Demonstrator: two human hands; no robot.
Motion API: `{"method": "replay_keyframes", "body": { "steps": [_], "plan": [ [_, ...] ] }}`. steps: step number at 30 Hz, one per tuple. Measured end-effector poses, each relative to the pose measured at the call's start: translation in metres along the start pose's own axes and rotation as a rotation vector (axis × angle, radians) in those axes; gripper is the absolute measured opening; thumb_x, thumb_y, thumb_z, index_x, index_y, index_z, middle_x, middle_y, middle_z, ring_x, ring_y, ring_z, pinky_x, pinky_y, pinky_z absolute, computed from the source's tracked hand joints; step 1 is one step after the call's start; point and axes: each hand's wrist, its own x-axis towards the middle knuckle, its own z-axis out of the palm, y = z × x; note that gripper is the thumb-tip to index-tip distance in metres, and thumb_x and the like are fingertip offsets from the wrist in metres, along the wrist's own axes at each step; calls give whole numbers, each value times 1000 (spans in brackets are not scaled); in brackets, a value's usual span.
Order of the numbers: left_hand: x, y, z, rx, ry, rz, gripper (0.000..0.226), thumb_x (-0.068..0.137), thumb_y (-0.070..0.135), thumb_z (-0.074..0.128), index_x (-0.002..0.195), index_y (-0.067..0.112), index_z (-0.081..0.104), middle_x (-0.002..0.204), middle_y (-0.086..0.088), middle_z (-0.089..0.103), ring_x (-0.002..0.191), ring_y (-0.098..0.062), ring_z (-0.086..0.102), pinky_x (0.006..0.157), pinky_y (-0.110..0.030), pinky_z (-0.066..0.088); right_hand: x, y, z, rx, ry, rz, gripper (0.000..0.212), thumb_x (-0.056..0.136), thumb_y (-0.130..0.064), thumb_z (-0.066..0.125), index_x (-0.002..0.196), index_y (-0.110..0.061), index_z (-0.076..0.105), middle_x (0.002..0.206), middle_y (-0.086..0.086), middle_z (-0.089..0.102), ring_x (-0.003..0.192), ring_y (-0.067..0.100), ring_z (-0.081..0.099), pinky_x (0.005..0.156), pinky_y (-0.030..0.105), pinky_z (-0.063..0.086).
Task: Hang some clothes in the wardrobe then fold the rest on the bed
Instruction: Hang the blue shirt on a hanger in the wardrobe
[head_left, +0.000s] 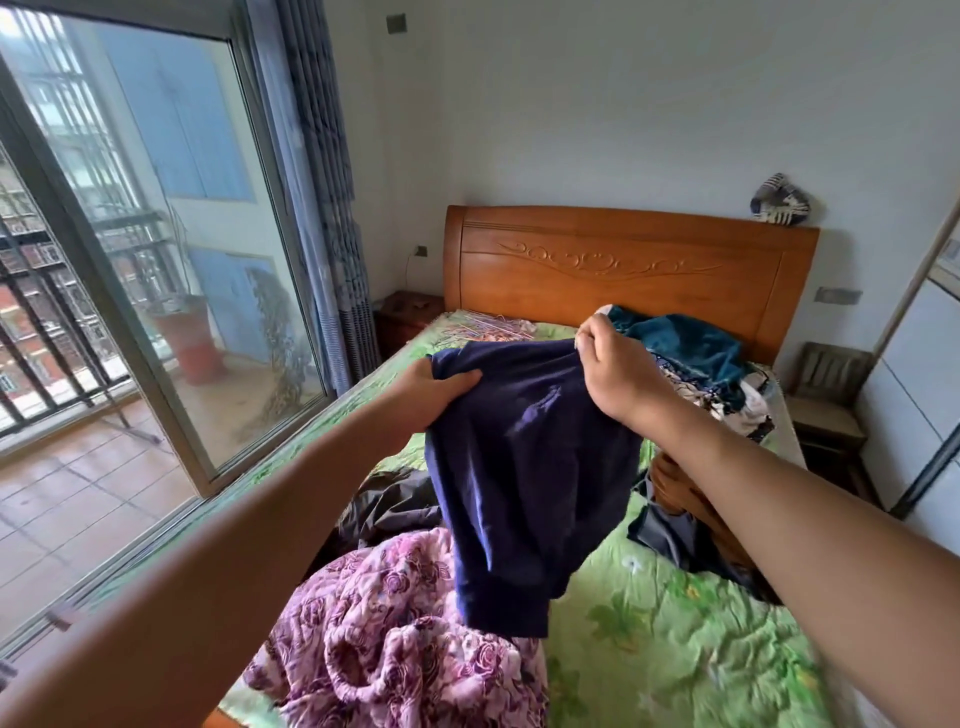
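Navy garment (524, 467) gripped aloft by left hand (426, 395) and right hand (618, 364), liable to bunch on floral cloth (395, 623) if lowered.

Left hand (431, 392) and right hand (615, 371) hold a navy garment (524, 467) above the green bed (665, 613).

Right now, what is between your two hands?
In the head view, the navy garment spans between the left hand and the right hand, both gripping its top edge.

Two hands (434, 392) (621, 374), one navy garment (530, 467), one bed (660, 629), one chair (826, 400)
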Motion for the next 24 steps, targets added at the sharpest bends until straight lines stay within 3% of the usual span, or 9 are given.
{"method": "replay_keyframes", "body": {
  "steps": [3, 5, 9, 12, 14, 17, 21, 22, 24],
  "plan": [
    [5, -2, -7, -71, 44, -4, 66, 65, 52, 79, 117, 15, 63, 110, -11, 73, 101, -28, 71, 90, -53, 57, 1, 0, -6, -67, 32, -74, 23, 108, -34, 34, 99, -17, 47, 72, 6, 59, 72, 37, 61, 64, 42, 44],
    [1, 3, -8, -144, 89, 11, 47, 81, 42, 75, 113, 11, 62, 109, -15, 72, 100, -30, 71, 91, -53, 57, 2, -1, -10, -123, 51, -76, 28, 107, -40, 36, 98, -17, 50, 74, 3, 58, 75, 36, 62, 64, 40, 43],
    [0, 17, -2, -345, 102, -32, 18, 100, 20, 60, 111, 6, 61, 99, -14, 72, 85, -24, 72, 72, -37, 60, -10, -11, -9, -230, -14, -86, 56, 95, -68, 38, 112, -21, 64, 110, 7, 54, 109, 29, 54, 90, 44, 49],
    [-1, 33, 11, -392, 111, -22, 27, 97, 22, 63, 117, 4, 60, 104, -17, 71, 90, -27, 72, 73, -39, 59, -28, -40, 2, 47, -165, -81, 61, 85, -79, 43, 100, -23, 60, 93, -3, 63, 85, 19, 63, 78, 39, 53],
    [-1, 40, 19, -396, 115, -12, 27, 98, 26, 63, 113, 4, 61, 103, -17, 71, 96, -29, 71, 83, -41, 58, -29, -50, 16, 210, -248, -18, 41, 88, -61, 63, 94, -20, 57, 84, -4, 66, 79, 20, 64, 73, 38, 52],
    [-5, 49, 22, -440, 89, 23, 21, 101, 30, 58, 100, 10, 66, 90, -9, 72, 86, -20, 71, 83, -35, 58, -21, -43, 25, 366, -113, 91, 14, 91, -24, 69, 83, -19, 60, 81, 2, 66, 82, 30, 66, 79, 47, 55],
    [-5, 53, 7, -370, 176, 68, 19, 105, 28, 50, 97, 14, 60, 87, -5, 70, 71, -17, 70, 64, -33, 60, -13, -26, 10, 392, -13, 158, 10, 98, -16, 59, 89, -14, 63, 82, 0, 63, 78, 18, 57, 70, 33, 41],
    [-6, 55, 2, -395, 167, 66, 17, 106, 25, 46, 99, 14, 57, 91, -7, 70, 72, -18, 70, 64, -34, 61, -12, -23, 7, 423, 14, 193, 11, 99, -17, 56, 90, -14, 62, 79, -1, 61, 74, 16, 54, 67, 32, 38],
    [-6, 55, -9, -432, 132, 73, 14, 107, 25, 45, 106, 14, 55, 108, -11, 69, 85, -24, 72, 80, -45, 60, -6, -16, 0, 519, 73, 264, 16, 100, -16, 52, 86, -14, 59, 69, -3, 51, 65, 15, 45, 60, 33, 33]
  ]
}}
